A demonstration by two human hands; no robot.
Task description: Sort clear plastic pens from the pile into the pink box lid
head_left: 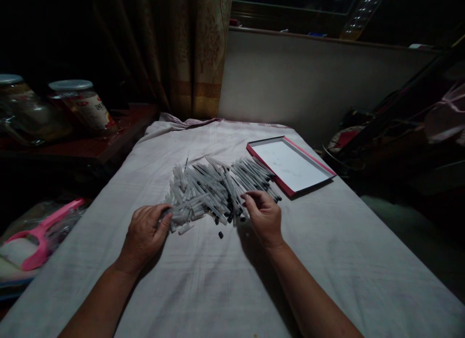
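Note:
A heap of several clear plastic pen barrels (214,188) with dark tips lies in the middle of a table under a white cloth (225,280). My left hand (145,234) rests at the heap's left edge, fingers curled around one pen barrel. My right hand (265,214) sits at the heap's right front edge, its fingertips pinched among the pens; what they hold is hidden. A small dark cap (220,235) lies loose on the cloth between my hands.
A shallow red-rimmed box lid (290,163) with a white inside lies right of the heap. Two lidded jars (82,105) stand on a dark side table at the left. A pink-handled tool (43,231) lies low left. A curtain (196,52) hangs behind.

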